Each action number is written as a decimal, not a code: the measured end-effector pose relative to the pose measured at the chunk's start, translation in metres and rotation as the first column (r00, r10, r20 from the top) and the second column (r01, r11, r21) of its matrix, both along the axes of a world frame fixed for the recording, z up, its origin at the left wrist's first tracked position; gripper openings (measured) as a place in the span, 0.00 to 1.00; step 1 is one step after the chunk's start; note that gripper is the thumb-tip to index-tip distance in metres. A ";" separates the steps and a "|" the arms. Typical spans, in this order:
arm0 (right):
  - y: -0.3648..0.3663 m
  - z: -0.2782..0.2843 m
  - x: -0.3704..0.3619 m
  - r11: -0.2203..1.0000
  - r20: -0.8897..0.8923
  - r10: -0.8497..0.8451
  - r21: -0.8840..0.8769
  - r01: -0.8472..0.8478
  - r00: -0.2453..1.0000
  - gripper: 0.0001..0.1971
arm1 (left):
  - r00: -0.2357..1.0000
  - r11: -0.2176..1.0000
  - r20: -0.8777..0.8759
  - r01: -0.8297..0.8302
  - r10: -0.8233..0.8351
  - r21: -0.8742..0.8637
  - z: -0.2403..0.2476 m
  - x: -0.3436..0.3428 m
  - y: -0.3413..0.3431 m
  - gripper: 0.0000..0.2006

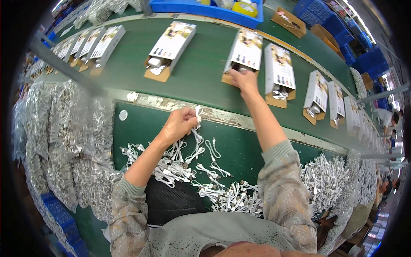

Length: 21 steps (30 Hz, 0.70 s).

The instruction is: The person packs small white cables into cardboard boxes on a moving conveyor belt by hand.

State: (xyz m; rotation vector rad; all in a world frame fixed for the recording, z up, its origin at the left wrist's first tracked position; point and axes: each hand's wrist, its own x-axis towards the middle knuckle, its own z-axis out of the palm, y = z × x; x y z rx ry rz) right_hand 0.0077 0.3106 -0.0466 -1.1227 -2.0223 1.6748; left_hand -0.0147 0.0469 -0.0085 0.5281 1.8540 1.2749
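Observation:
My left hand (180,124) is closed in a pinch on short white charging cables (198,113), held up over the near edge of the green belt; more white cable hangs below the fingers. My right hand (245,82) reaches out to the open near end of a white printed carton (248,45) lying on the belt. Its fingers are bent together at the carton's mouth, and what they grip is hidden. Loose white cables (175,167) lie scattered on the green worktop under my left forearm, with a denser heap (239,199) close to my body.
More open-ended cartons (171,40) lie along the green belt (137,47) on both sides. Bagged cables (64,141) pile up at left; another cable heap (323,180) lies at right. A metal post (64,62) slants at left. A blue tray (205,9) stands beyond the belt.

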 end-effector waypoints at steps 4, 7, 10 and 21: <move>-0.032 0.026 0.047 0.920 0.074 0.321 0.214 -0.329 0.944 0.27 | 1.000 1.000 0.019 -0.001 0.001 0.030 0.001 -0.006 0.002 0.09; -0.079 0.066 0.074 0.780 -0.111 0.542 -0.302 -0.548 0.833 0.23 | 0.995 0.995 -0.013 0.097 -0.097 0.001 0.009 0.000 0.006 0.09; -0.078 0.056 0.084 0.738 -0.107 0.554 -0.396 -0.546 0.826 0.18 | 0.991 0.991 0.039 0.123 -0.125 0.061 0.008 0.006 0.007 0.09; -0.092 0.046 0.063 0.729 -0.319 0.358 0.683 -0.050 0.878 0.06 | 0.978 0.975 0.049 -0.206 0.203 0.080 -0.006 -0.016 -0.043 0.15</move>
